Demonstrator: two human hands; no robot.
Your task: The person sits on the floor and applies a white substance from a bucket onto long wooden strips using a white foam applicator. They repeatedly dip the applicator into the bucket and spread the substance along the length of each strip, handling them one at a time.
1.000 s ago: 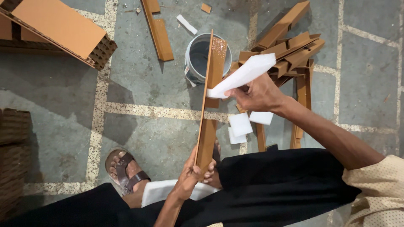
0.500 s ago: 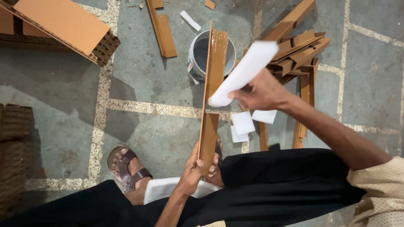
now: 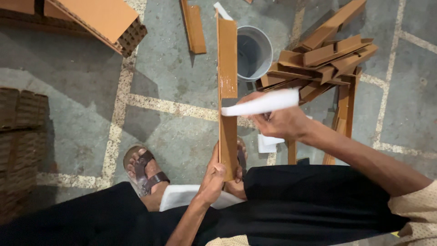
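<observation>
My left hand (image 3: 214,175) grips the near end of a long, narrow orange-brown strip (image 3: 227,68) and holds it out over the floor, pointing away from me. My right hand (image 3: 281,122) holds a folded white sheet (image 3: 261,104) pressed flat across the middle of the strip. A shiny wet-looking patch shows on the strip just beyond the sheet. The strip's near end rests close to my knee, above a white pad (image 3: 182,196) lying on my lap.
A grey bucket (image 3: 255,52) stands on the floor beyond the strip. A heap of similar orange strips (image 3: 325,59) lies to the right, hollow clay blocks (image 3: 109,20) at the upper left, dark blocks (image 3: 18,136) at the left edge. My sandalled foot (image 3: 143,168) is below.
My right hand has drawn the white sheet down the strip towards me and laid it flatter across it. The strip now points straighter away.
</observation>
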